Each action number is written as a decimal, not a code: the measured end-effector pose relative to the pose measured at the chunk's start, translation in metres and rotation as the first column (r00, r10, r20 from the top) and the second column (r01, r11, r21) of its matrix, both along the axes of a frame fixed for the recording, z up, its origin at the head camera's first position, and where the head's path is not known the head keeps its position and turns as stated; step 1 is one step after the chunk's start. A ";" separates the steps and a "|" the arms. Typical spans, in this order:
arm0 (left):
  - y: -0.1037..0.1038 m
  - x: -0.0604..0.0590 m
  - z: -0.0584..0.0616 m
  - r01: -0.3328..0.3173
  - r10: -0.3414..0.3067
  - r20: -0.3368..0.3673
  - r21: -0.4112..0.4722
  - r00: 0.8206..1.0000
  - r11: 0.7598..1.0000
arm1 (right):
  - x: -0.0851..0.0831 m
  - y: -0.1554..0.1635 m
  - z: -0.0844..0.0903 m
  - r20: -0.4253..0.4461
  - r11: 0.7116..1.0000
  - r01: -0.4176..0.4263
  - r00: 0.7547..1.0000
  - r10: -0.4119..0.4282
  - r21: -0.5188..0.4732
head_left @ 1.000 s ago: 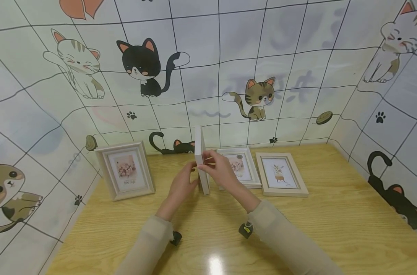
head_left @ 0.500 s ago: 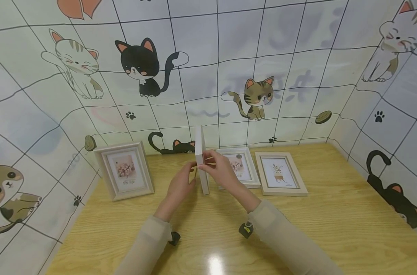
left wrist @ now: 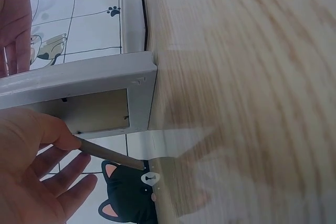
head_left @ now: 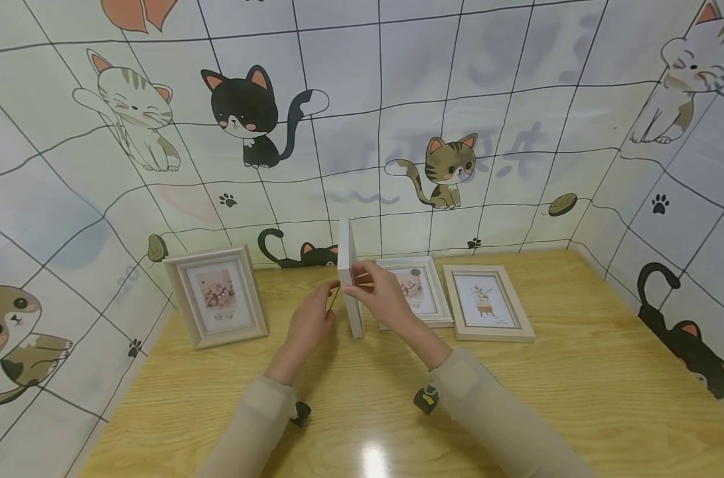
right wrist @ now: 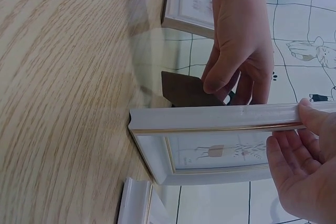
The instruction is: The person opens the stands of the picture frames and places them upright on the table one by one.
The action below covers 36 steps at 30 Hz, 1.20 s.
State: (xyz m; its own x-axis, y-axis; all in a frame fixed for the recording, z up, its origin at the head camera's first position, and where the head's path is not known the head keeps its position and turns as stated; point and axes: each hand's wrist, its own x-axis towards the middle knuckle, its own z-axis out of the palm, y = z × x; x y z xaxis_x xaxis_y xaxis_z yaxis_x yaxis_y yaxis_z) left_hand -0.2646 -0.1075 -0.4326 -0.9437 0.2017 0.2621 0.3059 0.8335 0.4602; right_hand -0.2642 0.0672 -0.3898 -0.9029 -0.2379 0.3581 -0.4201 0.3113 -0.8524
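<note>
A white picture frame (head_left: pixel 345 249) stands edge-on near the middle of the table in the head view. My right hand (head_left: pixel 384 293) grips its side edge, thumb on one side and fingers on the glass side, as the right wrist view shows. Behind the frame, my left hand (head_left: pixel 309 322) pinches the brown stand leg (right wrist: pixel 185 88). In the left wrist view the leg (left wrist: pixel 113 155) is angled out from the back panel (left wrist: pixel 102 111), held by thumb and index finger, while the other fingers are spread. The frame's inner picture shows a plant in a pot.
On the left stands a beige picture frame (head_left: pixel 218 299) with a flower print. A white frame (head_left: pixel 442 299) and a light wooden frame (head_left: pixel 490 302) lean or lie at the back right. A cat-patterned wall covering (head_left: pixel 350 153) surrounds the wooden table (head_left: pixel 362 411).
My left hand has shifted slightly left, away from the frame's back, and the stand leg has swung outward with it. My right hand and the frame have stayed in place.
</note>
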 end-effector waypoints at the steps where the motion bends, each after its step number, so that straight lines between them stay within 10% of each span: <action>1: 0.000 0.000 0.000 -0.001 0.001 -0.002 -0.003 1.000 1.000 | 0.000 0.000 0.000 -0.001 1.000 -0.001 1.000 0.001 -0.001; 36: -0.006 -0.006 0.003 -0.054 0.050 -0.038 -0.108 0.998 0.993 | -0.001 0.000 0.000 -0.001 1.000 -0.016 1.000 0.016 0.018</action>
